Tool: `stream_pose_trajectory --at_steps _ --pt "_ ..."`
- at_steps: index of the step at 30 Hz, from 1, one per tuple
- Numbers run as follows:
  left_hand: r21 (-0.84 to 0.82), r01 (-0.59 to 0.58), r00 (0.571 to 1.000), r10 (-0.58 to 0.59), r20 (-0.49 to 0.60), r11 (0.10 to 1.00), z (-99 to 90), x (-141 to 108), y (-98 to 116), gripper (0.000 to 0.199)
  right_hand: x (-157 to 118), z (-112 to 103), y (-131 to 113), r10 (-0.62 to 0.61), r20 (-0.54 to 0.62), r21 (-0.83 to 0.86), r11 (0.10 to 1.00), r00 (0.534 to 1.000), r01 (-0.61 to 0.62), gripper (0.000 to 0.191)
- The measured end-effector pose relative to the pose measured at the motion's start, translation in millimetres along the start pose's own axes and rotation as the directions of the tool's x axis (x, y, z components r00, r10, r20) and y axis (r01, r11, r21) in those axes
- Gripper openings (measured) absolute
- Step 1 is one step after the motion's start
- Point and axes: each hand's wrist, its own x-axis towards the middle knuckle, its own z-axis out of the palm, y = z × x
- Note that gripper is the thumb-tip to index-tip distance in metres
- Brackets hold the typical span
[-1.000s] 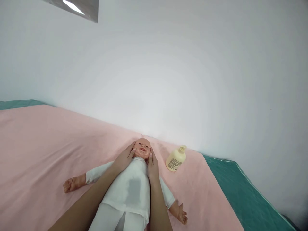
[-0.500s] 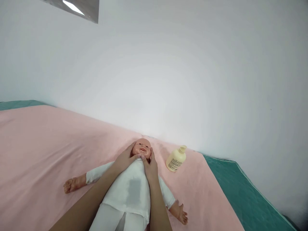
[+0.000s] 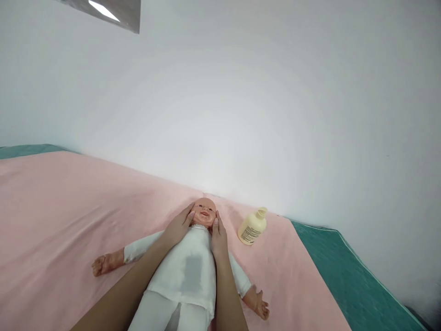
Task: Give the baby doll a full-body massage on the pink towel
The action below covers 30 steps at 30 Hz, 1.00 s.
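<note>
A baby doll (image 3: 175, 271) in a white long-sleeved top and white trousers lies on its back, arms spread out, with a grey patch on its front. Its bald head (image 3: 205, 209) points toward the wall. My left hand (image 3: 178, 226) cups the left side of the head, thumb along the cheek. Against the right cheek rests my right hand (image 3: 219, 236), its thumb upright beside the jaw. Most of the fingers of both hands are hidden around the sides of the head. A pale yellow pump bottle (image 3: 252, 227) stands to the right of my right hand.
The doll and bottle are on a pink sheet (image 3: 69, 207). Green bedding (image 3: 347, 271) shows beyond the sheet at the right and far left. A white wall (image 3: 220, 101) rises behind, with a grey panel (image 3: 117, 16) at the upper left.
Both thumbs have moved apart, from under the doll's chin up and outward to the sides of its face. The doll and bottle stay in place.
</note>
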Motion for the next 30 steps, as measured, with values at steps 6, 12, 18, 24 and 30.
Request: stream_pose_trajectory --at_steps 6,12,18,24,30 --pt "-0.010 -0.012 0.999 0.012 0.045 1.000 -4.7 -5 10 0.074 -9 -1 -19 0.061 0.035 -0.067 0.996 0.998 -0.059 0.079" --pt "-0.129 -0.034 0.997 0.042 0.064 0.991 -0.4 -1 1 0.084 -12 -1 -24 0.048 0.045 -0.118 0.992 0.998 -0.042 0.086" --pt "-0.066 -0.032 0.998 0.036 0.053 0.997 -1.2 -2 1 0.079 -10 -4 -19 0.047 0.069 -0.088 0.995 0.997 -0.041 0.077" --pt "0.030 -0.016 0.999 0.015 0.051 0.999 -2.3 -3 3 0.070 -5 -6 -12 0.014 0.063 -0.025 1.000 0.998 -0.012 0.075" --pt "0.009 -0.017 0.999 0.017 0.036 1.000 -1.7 -1 1 0.068 -5 -3 -13 0.045 0.040 -0.028 0.999 0.998 -0.044 0.076"
